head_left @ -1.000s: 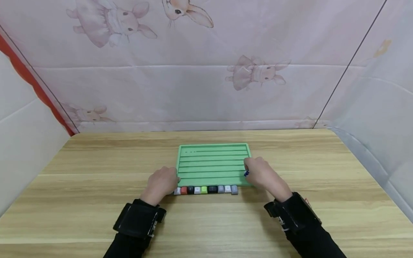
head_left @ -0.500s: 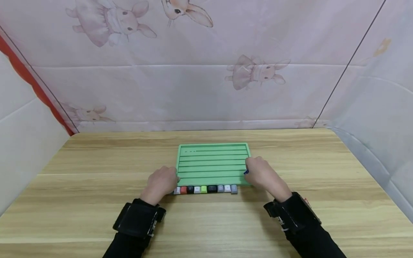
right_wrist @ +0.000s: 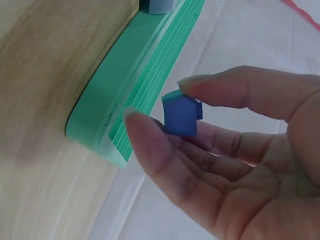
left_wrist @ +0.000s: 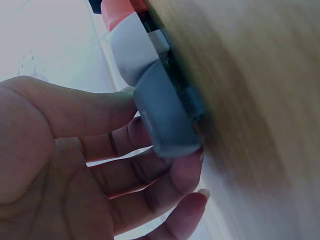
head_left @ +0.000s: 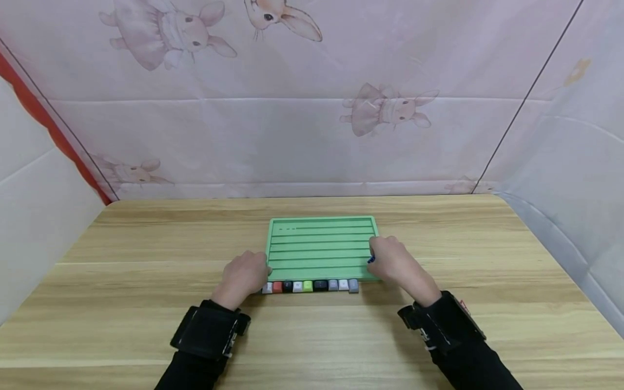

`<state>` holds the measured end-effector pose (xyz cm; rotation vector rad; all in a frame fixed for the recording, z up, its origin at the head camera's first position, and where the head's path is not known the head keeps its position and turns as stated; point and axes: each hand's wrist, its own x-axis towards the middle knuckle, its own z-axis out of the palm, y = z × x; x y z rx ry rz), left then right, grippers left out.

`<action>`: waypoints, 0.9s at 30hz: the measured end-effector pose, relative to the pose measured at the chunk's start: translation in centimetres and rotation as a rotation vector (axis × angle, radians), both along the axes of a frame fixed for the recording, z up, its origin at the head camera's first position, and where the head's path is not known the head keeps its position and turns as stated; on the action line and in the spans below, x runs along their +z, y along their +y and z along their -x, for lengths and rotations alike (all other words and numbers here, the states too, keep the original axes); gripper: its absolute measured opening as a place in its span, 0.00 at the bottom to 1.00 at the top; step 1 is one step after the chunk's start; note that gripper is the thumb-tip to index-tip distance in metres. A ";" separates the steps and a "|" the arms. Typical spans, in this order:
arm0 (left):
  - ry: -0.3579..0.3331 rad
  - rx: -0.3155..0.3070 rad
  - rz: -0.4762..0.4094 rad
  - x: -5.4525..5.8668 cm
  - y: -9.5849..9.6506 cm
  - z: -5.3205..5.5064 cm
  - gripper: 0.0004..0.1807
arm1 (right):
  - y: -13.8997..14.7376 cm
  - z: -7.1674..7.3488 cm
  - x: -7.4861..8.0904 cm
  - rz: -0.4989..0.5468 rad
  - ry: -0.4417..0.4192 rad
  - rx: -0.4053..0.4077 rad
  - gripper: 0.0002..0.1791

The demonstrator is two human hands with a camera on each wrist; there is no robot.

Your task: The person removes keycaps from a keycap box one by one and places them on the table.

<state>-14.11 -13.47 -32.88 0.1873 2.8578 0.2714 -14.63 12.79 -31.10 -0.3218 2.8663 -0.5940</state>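
Note:
A green slotted tray (head_left: pixel 322 249) lies on the table, with a row of several keycaps (head_left: pixel 307 286) in different colours along its front side. My left hand (head_left: pixel 244 273) is at the tray's front left corner. In the left wrist view, its thumb and fingers hold the dark grey-blue keycap (left_wrist: pixel 165 112) at the row's end, beside a white keycap (left_wrist: pixel 132 50). Over the tray's right edge, my right hand (head_left: pixel 396 265) pinches a small blue keycap (right_wrist: pixel 181 115) between thumb and fingers. That keycap is held off the tray in the right wrist view.
The wooden table (head_left: pixel 322 341) extends around the tray on all sides. Behind it hangs a pale cloth (head_left: pixel 292 141) printed with rabbits, and white cloth walls stand left and right. Each wrist wears a black band (head_left: pixel 210 330).
Both hands stay nearly still. The blue keycap in my right hand shifts very slightly; the tray and the row keep their places.

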 end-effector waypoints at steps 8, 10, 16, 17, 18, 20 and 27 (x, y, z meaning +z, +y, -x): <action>-0.001 -0.003 -0.006 0.0 0.0 0.0 0.12 | -0.1 -0.2 0.0 0.023 -0.009 0.010 0.08; -0.005 -0.002 -0.007 0.1 0.0 0.1 0.12 | -0.2 -0.2 0.0 0.025 -0.011 0.005 0.08; -0.004 0.001 -0.004 0.1 0.1 0.1 0.11 | -0.4 -0.3 0.0 0.032 -0.006 -0.004 0.08; -0.004 0.002 -0.003 0.1 0.1 0.0 0.11 | -0.4 -0.3 0.1 0.030 -0.006 -0.004 0.07; -0.004 0.004 -0.002 0.1 0.1 0.0 0.11 | -0.5 -0.4 0.1 0.027 -0.006 -0.004 0.07; -0.006 0.009 0.001 0.1 0.1 0.1 0.11 | -0.5 -0.4 0.2 0.017 -0.008 0.001 0.07; -0.009 0.013 0.005 0.0 0.1 0.1 0.11 | -0.4 -0.5 0.5 -0.014 -0.034 0.025 0.09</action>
